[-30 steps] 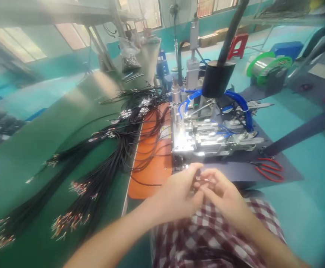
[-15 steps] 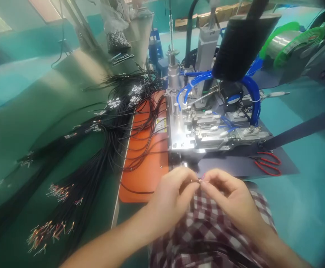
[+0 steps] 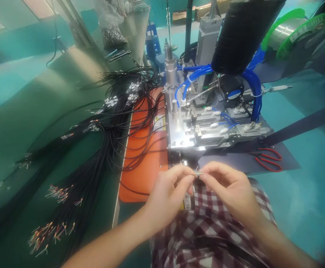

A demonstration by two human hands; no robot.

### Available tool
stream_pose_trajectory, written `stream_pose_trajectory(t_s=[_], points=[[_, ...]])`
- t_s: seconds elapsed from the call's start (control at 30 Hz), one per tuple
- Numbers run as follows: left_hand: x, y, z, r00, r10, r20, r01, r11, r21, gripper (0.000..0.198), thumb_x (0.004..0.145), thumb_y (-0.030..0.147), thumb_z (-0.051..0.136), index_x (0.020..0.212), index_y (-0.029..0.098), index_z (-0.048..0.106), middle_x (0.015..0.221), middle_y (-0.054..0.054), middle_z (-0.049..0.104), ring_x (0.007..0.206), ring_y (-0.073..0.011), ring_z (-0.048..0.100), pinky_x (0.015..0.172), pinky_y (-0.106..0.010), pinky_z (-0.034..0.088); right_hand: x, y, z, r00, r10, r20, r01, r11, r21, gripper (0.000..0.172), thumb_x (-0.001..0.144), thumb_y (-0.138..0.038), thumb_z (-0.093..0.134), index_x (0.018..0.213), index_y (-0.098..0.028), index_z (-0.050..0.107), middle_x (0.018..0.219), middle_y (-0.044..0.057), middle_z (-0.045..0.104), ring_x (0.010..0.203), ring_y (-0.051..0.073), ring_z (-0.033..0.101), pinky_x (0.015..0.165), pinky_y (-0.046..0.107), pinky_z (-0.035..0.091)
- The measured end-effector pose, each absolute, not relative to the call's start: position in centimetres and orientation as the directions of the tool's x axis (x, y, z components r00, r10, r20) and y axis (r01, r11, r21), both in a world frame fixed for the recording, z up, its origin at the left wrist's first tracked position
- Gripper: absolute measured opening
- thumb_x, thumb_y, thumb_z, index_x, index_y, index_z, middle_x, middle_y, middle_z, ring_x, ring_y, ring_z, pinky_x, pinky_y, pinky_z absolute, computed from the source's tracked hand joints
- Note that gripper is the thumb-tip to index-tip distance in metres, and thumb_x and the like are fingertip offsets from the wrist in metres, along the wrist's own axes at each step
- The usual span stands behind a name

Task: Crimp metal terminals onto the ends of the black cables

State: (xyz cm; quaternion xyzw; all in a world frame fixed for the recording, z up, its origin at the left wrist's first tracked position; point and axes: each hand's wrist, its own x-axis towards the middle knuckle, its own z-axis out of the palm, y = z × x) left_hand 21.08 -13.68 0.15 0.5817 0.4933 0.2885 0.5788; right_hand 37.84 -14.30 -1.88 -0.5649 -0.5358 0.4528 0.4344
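Note:
My left hand point(image 3: 170, 193) is closed in a pinch on a black cable point(image 3: 134, 190), which runs in from the left under the palm. Thin pale wires point(image 3: 198, 173) stick out at its end, between the two hands. On those wires the thumb and forefinger of my right hand point(image 3: 229, 186) are pinched together. The fingertips nearly meet, so the exact number of wires is hidden. Both hands are above my checked clothing, just in front of the metal machine point(image 3: 184, 139) and right of its orange cover point(image 3: 142, 156).
Bundles of black cables point(image 3: 95, 160) with stripped ends cover the green table point(image 3: 22, 123). Red-handled cutters point(image 3: 271, 159) rest on the grey plate point(image 3: 286, 163) at right. A green wire spool point(image 3: 276, 28) and blue air tubes point(image 3: 255, 93) are beyond, with a black cylinder point(image 3: 240, 41) overhead.
My fingertips have shifted slightly up and left, and the pale wires between them show more clearly. A label with printed characters now shows below my left hand. The camera view has tilted slightly.

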Motion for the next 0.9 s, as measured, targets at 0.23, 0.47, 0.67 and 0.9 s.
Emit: stream_pose_trajectory(t_s=[0.23,0.47,0.67,0.9], points=[[21.1,-13.6,0.6,0.356,0.906,-0.228,0.229,0.152,0.962,0.019,0.093,0.026,0.047,0.082,0.017,0.06,0.063,0.004,0.052,0.058,-0.0079,0.046,0.054,-0.018,0.036,37.8,-14.5,-1.7,0.016,1.0,0.001,0.182,-0.002,-0.983,0.011,0.077,-0.031,0.066,0.077,-0.02,0.066,0.066,0.001,0.062,0.056,0.014,0.054,0.051,0.026,0.047],[21.1,-13.5,0.5,0.375,0.887,-0.27,0.166,0.222,0.961,0.02,0.093,0.027,0.046,0.081,0.016,0.058,0.06,0.004,0.051,0.053,-0.0064,0.042,0.05,-0.017,0.033,37.2,-14.3,-1.5,0.036,0.998,-0.046,0.066,-0.048,-0.997,0.01,0.079,-0.025,0.065,0.071,-0.019,0.064,0.053,-0.004,0.05,0.047,0.01,0.045,0.045,0.022,0.043],[21.2,-13.2,0.5,0.401,0.84,-0.365,0.035,0.385,0.922,0.017,0.092,0.026,0.048,0.081,0.015,0.054,0.056,0.005,0.05,0.044,-0.0032,0.034,0.042,-0.015,0.026,36.5,-14.5,-2.3,-0.004,0.983,-0.185,-0.181,-0.183,-0.966,0.011,0.081,-0.028,0.067,0.075,-0.019,0.063,0.055,-0.006,0.05,0.045,0.007,0.042,0.045,0.019,0.038],[21.6,-13.3,0.4,0.372,0.855,-0.362,-0.012,0.394,0.919,0.017,0.091,0.03,0.049,0.082,0.016,0.051,0.055,0.006,0.047,0.043,-0.0039,0.034,0.04,-0.015,0.024,35.8,-14.7,-2.2,0.049,0.98,-0.192,-0.169,-0.181,-0.969,0.015,0.079,-0.027,0.068,0.069,-0.018,0.061,0.055,-0.006,0.049,0.045,0.006,0.039,0.043,0.017,0.033]])
